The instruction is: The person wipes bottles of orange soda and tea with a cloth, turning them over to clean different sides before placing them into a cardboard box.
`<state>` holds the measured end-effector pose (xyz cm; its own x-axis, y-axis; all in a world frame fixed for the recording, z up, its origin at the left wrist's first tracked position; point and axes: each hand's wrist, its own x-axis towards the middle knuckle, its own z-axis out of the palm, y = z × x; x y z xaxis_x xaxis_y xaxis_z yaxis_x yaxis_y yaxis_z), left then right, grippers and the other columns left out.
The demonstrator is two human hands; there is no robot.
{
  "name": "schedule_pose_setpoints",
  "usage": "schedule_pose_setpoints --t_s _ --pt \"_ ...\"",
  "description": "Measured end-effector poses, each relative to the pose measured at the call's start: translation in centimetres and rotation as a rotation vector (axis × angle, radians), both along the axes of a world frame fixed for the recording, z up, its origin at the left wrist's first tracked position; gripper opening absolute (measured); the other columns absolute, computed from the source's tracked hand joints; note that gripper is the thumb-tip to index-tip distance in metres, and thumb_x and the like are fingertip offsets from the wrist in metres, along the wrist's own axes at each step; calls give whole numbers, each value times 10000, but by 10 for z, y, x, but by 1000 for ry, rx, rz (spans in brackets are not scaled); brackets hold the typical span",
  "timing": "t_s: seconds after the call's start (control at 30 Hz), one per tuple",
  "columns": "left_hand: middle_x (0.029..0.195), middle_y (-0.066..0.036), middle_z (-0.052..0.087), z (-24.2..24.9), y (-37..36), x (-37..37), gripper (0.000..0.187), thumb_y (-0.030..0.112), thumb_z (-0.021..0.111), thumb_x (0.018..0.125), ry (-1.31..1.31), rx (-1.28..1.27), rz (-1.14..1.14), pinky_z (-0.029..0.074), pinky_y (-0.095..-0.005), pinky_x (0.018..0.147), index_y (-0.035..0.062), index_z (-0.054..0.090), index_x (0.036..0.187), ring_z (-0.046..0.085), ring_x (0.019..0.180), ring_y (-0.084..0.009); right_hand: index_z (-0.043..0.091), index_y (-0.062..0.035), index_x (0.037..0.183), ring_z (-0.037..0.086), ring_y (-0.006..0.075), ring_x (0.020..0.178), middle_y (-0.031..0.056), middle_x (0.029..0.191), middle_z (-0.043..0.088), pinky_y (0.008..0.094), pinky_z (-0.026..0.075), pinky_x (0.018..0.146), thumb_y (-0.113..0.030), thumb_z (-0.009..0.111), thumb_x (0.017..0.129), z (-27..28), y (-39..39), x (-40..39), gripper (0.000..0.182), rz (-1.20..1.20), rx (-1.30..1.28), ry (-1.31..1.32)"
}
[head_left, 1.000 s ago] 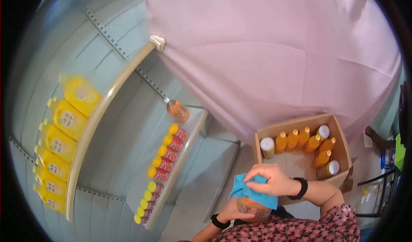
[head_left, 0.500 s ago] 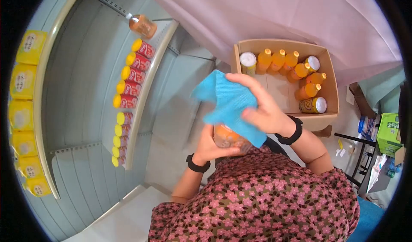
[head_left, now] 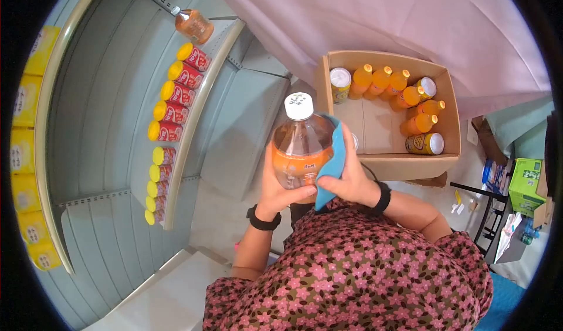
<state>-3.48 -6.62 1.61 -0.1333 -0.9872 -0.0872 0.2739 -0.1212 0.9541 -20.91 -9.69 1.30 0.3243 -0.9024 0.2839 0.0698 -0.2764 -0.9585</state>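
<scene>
My left hand (head_left: 275, 190) grips the lower part of an orange drink bottle (head_left: 300, 149) with a white cap and orange label, held upright in front of my chest. My right hand (head_left: 350, 181) presses a blue cloth (head_left: 333, 164) against the bottle's right side. Both wrists wear black bands. Behind the bottle sits an open cardboard box (head_left: 440, 161) holding several orange bottles and white-lidded cans.
A grey shelf unit (head_left: 199, 114) at the left carries a row of red and yellow-capped containers, with one orange bottle (head_left: 192, 25) at its far end. Yellow packs (head_left: 23, 149) line the shelf further left. Pink fabric (head_left: 399, 20) hangs behind the box. Green cartons (head_left: 525, 178) stand at the right.
The cloth has come down from covering the bottle's top to its right side, and the bottle has been raised upright so its white cap and label show.
</scene>
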Motion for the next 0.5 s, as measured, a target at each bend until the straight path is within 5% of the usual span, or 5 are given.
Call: schedule_pose_setpoints --t_s 0.1,0.2,0.33,0.4,0.5 --pt "1276 -135 390 4 0 -4 973 160 814 559 -51 -52 -63 373 -371 956 14 232 1325 423 1172 -239 304 33 1290 460 245 1069 177 1164 445 343 358 923 -323 655 741 32 -24 -3 742 59 -19 -83" --pt "1284 -138 383 -1 -2 -13 977 187 824 552 -234 -194 -70 362 -377 963 11 241 1317 416 1179 -243 524 14 1062 537 178 918 117 993 544 330 438 785 -230 668 736 66 -40 -14 431 170 142 152" --pt "1251 -134 419 -11 -2 -22 982 205 832 544 -312 -299 31 372 -371 952 18 247 1310 449 1147 -232 507 10 1070 554 206 905 117 1009 546 330 447 773 -241 703 700 67 -39 -7 488 129 306 154" --pt "1236 -129 435 -11 1 -26 978 200 829 548 -252 -284 78 379 -365 946 22 246 1312 465 1130 -225 435 8 1182 528 278 988 168 1108 500 356 424 840 -271 723 678 48 -31 -4 644 -37 -181 258" --pt "1216 -118 454 -8 5 -29 949 183 813 578 146 -43 169 389 -352 936 26 238 1316 486 1102 -216 309 6 1295 449 354 1101 231 1218 400 394 371 923 -294 742 654 30 -9 0 830 -206 -352 333"
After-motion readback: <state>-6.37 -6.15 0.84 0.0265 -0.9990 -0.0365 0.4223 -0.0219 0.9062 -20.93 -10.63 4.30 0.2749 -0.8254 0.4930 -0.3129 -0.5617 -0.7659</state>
